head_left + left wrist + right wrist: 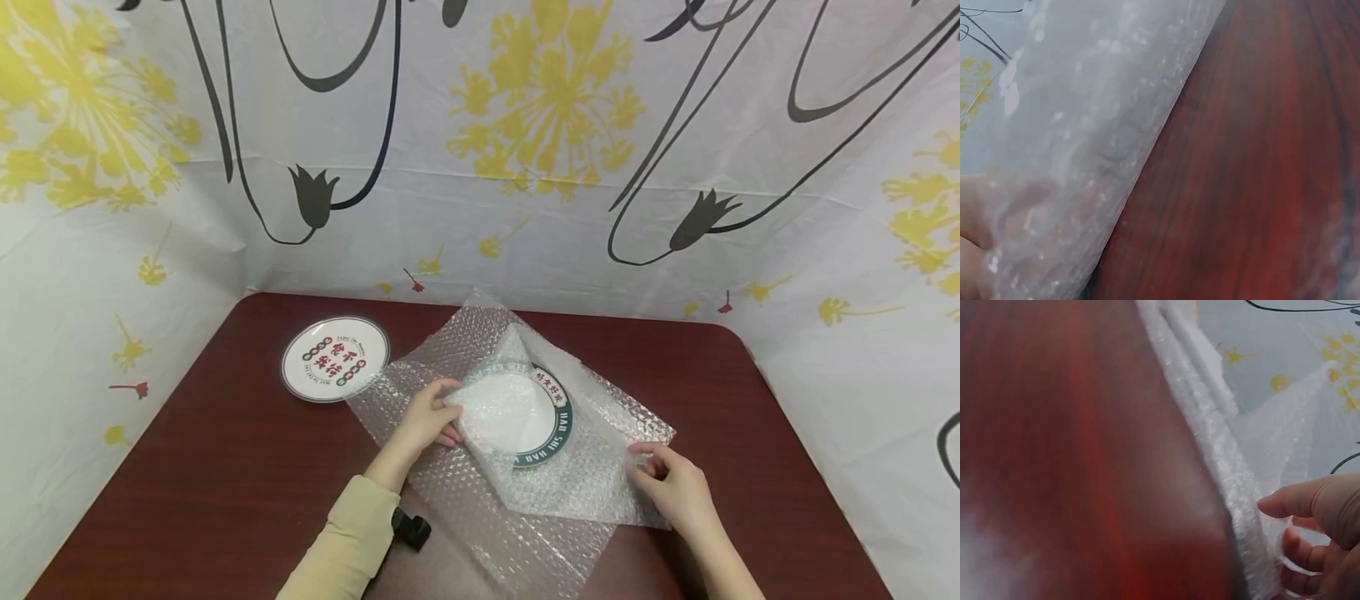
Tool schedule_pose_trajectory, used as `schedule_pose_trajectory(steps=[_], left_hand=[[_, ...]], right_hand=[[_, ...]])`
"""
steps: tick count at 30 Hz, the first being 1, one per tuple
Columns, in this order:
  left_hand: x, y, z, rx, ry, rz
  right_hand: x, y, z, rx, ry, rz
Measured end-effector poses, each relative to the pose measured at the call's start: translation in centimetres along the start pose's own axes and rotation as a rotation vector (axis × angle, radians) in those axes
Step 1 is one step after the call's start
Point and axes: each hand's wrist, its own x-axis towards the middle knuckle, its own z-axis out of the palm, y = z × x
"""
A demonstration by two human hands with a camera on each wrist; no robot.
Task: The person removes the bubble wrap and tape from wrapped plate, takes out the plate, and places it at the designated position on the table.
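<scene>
A sheet of clear bubble wrap (450, 333) lies cornerwise on the table, one part of it folded over a round white plate (538, 429) with a dark green lettered rim. The plate's left side shows only dimly through the wrap. At the plate's left, my left hand (429, 419) pinches the edge of the folded wrap. My right hand (678, 487) holds the wrap's right edge between thumb and fingers. In the right wrist view, the right thumb and fingers meet at the bubble wrap (1229, 469). Wrap covers much of the left hand's fingers in the left wrist view.
A second white plate (322, 383), printed with red and green characters, sits at the table's back left, the wrap's left corner reaching its edge. Patterned cloth (420, 192) hangs behind the dark red table (225, 467). A black device (411, 529) shows by the left wrist.
</scene>
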Motion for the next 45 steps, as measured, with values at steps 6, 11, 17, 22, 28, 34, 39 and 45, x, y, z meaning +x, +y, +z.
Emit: schedule_pose_trajectory(steps=[6,11,17,22,28,34,39,45], left_hand=[[0.1,-0.1,-0.2,0.01,-0.008,0.0],[0.2,-0.4,-0.5,0.007,-0.01,-0.003],[0.1,-0.3,-0.8,0.017,-0.012,-0.004],[-0.1,-0.2,-1.4,0.006,-0.004,-0.02],[-0.3,-0.3,-1.9,-0.036,-0.015,-0.039],[-0.3,-0.2,-2.2,-0.092,-0.015,-0.07],[-0.3,-0.1,-2.5,-0.099,-0.009,-0.097],[-0.9,0.0,-3.2,-0.038,-0.063,-0.049]], right_hand=[[-0.3,0.3,0.1,-0.069,0.04,-0.083],[-0.3,0.6,0.3,-0.074,0.074,-0.166],[-0.3,0.5,0.5,-0.087,0.069,-0.214],[-0.3,0.4,0.5,-0.086,0.052,-0.21],[-0.5,0.3,0.6,-0.056,0.059,-0.225],[-0.5,0.5,0.7,-0.052,0.059,-0.242],[-0.6,0.8,0.7,-0.063,0.049,-0.241],[-0.9,0.8,0.6,-0.045,0.065,-0.261]])
